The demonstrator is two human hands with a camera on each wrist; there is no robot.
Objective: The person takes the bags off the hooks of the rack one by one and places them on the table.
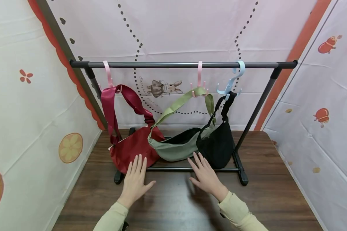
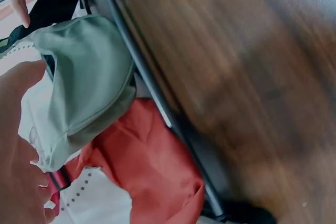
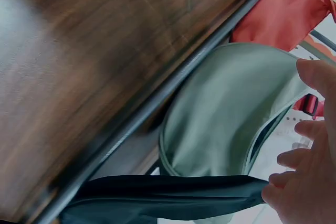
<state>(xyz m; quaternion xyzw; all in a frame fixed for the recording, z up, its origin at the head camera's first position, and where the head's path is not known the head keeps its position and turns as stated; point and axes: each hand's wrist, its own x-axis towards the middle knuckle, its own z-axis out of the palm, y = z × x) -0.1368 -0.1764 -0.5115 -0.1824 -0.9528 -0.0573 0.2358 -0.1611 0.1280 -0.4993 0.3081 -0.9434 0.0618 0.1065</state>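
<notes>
Three shoulder bags hang side by side from a black rack [image 1: 162,65]. My left hand [image 1: 134,184] is held out with straight, spread fingers, its fingertips overlapping the lower part of the red bag [image 1: 133,147] in the head view. Fingers also extended, my right hand [image 1: 205,178] is in front of the black bag [image 1: 219,146], and its fingertips overlap that bag's lower edge. Between them hangs the sage-green bag [image 1: 173,150], its top gaping on a dark inside; it fills much of both wrist views. Neither hand grips anything.
Pink hooks [image 1: 108,73] carry the red and green bags' straps, and a blue hook [image 1: 231,78] carries the black one's. The rack's feet [image 1: 243,176] stand on a dark wooden table [image 1: 167,208]. Printed cloth [image 1: 185,35] surrounds the back and sides.
</notes>
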